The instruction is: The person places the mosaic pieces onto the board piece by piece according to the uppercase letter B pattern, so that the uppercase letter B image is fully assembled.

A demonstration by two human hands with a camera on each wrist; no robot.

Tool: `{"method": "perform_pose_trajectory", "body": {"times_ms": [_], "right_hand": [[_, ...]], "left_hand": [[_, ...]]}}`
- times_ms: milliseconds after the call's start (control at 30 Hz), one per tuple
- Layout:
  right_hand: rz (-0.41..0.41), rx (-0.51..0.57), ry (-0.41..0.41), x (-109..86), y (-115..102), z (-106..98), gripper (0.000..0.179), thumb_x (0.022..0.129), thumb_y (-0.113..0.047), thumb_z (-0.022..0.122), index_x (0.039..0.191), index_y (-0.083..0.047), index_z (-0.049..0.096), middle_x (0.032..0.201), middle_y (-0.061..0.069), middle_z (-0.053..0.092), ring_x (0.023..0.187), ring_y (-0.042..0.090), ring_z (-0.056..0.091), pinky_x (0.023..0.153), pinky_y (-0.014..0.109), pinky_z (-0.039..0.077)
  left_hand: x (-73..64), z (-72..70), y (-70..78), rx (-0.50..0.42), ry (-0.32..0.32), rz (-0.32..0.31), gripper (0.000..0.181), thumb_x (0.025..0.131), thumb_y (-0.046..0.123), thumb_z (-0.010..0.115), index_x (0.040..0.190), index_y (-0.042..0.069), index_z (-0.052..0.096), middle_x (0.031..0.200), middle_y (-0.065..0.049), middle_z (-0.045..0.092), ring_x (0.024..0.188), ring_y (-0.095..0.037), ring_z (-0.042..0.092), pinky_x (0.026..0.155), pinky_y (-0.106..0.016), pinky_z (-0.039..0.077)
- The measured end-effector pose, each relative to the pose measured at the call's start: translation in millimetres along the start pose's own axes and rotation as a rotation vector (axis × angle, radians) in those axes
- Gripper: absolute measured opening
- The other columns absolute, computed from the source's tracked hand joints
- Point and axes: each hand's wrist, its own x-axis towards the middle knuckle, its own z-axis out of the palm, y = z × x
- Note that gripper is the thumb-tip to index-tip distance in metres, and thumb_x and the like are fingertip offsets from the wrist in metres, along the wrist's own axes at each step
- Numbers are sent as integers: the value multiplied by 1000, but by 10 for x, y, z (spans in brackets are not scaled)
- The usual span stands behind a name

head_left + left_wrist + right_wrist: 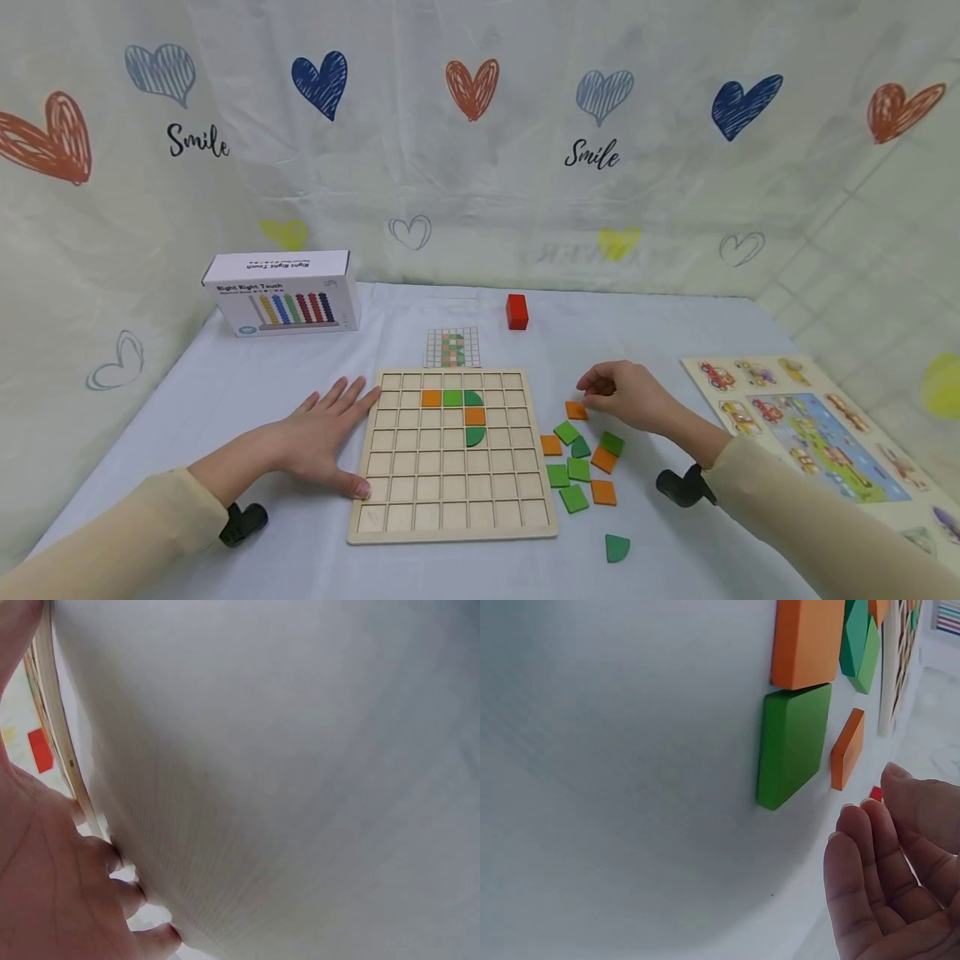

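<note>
Your right fingers (849,870) bend loosely, apparently empty; your left fingers (335,395) spread against the board (439,462). The orange tile (576,410), at the board's two o'clock, looks light and stiff: pinch opposite edges.

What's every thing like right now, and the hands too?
Board: flat, partly filled
Left hand: fingers spread, touching the board
Right hand: fingers bent, holding nothing that shows
Loose tiles: scattered
Card: lying flat
Box: looks closed
Red block: untouched
Puzzle: lying flat
</note>
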Motion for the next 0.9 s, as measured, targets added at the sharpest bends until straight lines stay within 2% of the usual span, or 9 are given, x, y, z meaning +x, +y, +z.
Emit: {"method": "perform_pose_trajectory", "body": {"times_ms": [367, 633, 900], "right_hand": [[17, 19, 1, -61, 9, 1, 18, 93, -9, 74, 109, -1, 71, 96, 6, 71, 85, 17, 61, 79, 30, 56], [-29, 54, -38, -136, -70, 78, 14, 91, -10, 76, 105, -4, 74, 95, 3, 72, 82, 16, 60, 74, 24, 54], [-90, 1, -103, -203, -153, 191, 20, 86, -16, 83, 103, -8, 75, 87, -3, 68, 80, 13, 57, 70, 23, 52]], "left_hand": [[14, 2, 4, 6, -1, 1, 133, 68, 76, 78, 164, 8, 15, 170, -27, 5, 156, -54, 2, 118, -78, 7], [10, -9, 7, 7, -8, -4, 133, 68, 74, 79, 164, 9, 15, 171, -26, 5, 155, -54, 1, 117, -78, 7], [24, 5, -11, 5, -12, -8, 134, 68, 77, 77, 164, 9, 14, 171, -26, 4, 156, -53, 1, 118, -78, 6]]}}
